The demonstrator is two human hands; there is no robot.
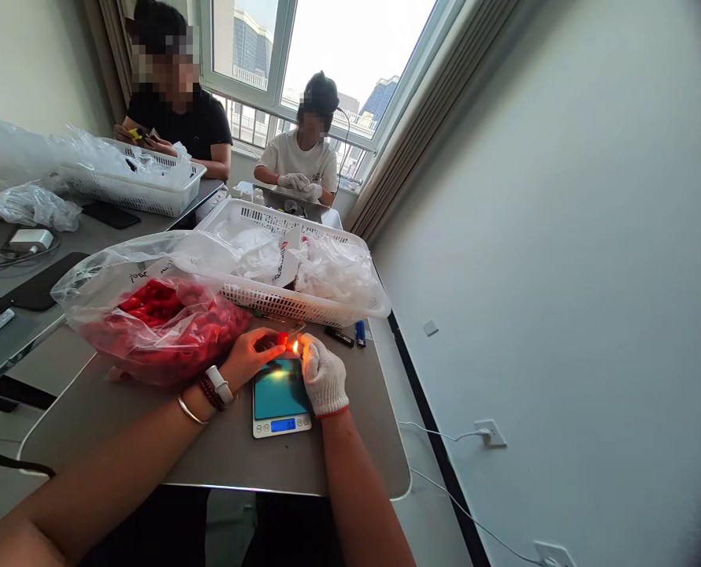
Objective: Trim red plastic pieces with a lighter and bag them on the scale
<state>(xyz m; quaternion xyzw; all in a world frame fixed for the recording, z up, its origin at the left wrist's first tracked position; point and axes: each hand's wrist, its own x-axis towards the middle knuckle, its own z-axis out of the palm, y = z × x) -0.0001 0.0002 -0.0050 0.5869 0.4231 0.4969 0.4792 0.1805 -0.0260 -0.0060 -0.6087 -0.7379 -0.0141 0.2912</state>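
Note:
My left hand [253, 356], bare with a watch and bracelets at the wrist, pinches a small red piece [282, 339] just above a small digital scale [280, 398]. My right hand [322, 374], in a white knit glove, is closed around something I cannot make out, and a small flame [294, 346] burns at its top, touching the red piece. A clear plastic bag full of red pieces [161, 315] lies just left of my left hand.
A white plastic basket [303, 303] with clear bags stands behind the scale. A blue lighter [360, 332] and a black one [339, 336] lie beside it. Two people sit at the far end, near a second basket [131, 193]. Cables run to wall sockets [491, 432].

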